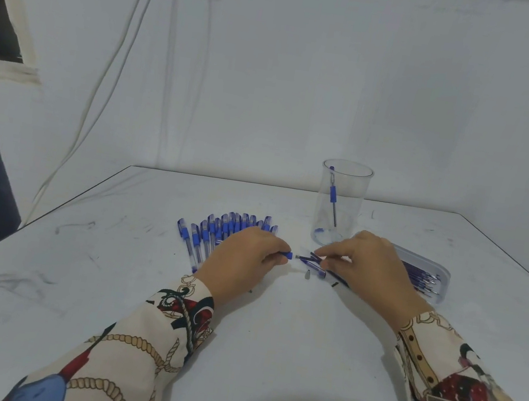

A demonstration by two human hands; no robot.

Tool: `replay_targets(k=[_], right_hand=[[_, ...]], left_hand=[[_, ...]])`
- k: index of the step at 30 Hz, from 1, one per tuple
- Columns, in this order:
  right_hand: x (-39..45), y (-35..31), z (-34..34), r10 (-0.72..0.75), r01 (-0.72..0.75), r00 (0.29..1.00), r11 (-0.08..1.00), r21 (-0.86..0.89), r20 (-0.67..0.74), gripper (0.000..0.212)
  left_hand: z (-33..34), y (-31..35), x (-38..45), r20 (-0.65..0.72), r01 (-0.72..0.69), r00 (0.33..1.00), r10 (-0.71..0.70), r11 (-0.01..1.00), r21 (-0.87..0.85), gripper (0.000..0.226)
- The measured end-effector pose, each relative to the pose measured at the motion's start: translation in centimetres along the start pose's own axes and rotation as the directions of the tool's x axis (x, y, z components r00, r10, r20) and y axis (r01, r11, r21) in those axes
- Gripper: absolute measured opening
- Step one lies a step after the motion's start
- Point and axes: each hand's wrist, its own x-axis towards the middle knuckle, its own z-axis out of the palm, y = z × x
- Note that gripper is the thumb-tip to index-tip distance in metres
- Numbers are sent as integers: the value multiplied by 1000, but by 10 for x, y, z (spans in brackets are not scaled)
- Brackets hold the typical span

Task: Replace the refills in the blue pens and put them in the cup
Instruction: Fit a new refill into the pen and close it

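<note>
Patterned sleeves [136, 346] enter from the lower frame across the white desk [266, 356]. At centre, the left hand [243, 259] pinches a blue pen barrel [286, 255], its open end facing the refill [307, 259] pinched by the right hand [370, 265], apparently lined up for insertion. Small loose parts lie just below. Waiting pens [224, 228] fan out behind the left hand, spare refills fill the tray [431, 278] at right, and the cup [341, 202], farther back, holds one pen

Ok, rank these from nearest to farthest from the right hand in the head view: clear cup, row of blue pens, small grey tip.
1. Small grey tip, just below the right hand's fingers.
2. Clear cup, behind the hand.
3. Row of blue pens, far side of the left hand.
</note>
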Motion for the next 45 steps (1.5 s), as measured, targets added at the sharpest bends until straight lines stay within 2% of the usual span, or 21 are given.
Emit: replay_targets(k=[5,10,15,20,26,29,32,36,42,44,45], right_hand=[[-2,-16,6,-90,90,996,996,-31,-8,19],[0,-13,5,-74,78,997,991,-108,35,43],[-1,2,1,-49,42,998,978,-205,-31,15],[2,-3,8,-130,117,991,964,-239,-40,16],[2,-10,18,-219,201,972,962,-183,-83,13],[2,-11,20,-201,190,979,963,-189,-40,24],[2,-8,17,-117,123,992,972,-201,38,41],[2,-4,18,-96,124,988,959,-255,118,30],[2,-6,25,-105,133,988,952,-275,114,21],[1,-7,27,-99,118,991,963,-241,90,15],[0,-6,27,-72,81,995,983,-164,63,12]], left_hand=[[4,1,0,19,-28,999,28,999,19,21],[4,2,1,9,-22,1000,22,1000,14,21],[-1,1,0,-13,27,1000,-27,1000,1,21],[2,3,0,-4,13,1000,-13,1000,9,22],[4,7,0,1,-31,1000,31,999,16,21],[4,8,0,9,-38,999,38,999,19,22],[3,6,1,17,-6,1000,6,1000,17,23],[1,1,0,13,40,999,-40,999,23,23],[0,-2,0,4,60,998,-60,998,23,22],[0,-1,-1,7,61,998,-61,998,25,22],[-1,-1,-1,9,61,998,-61,998,25,22]])
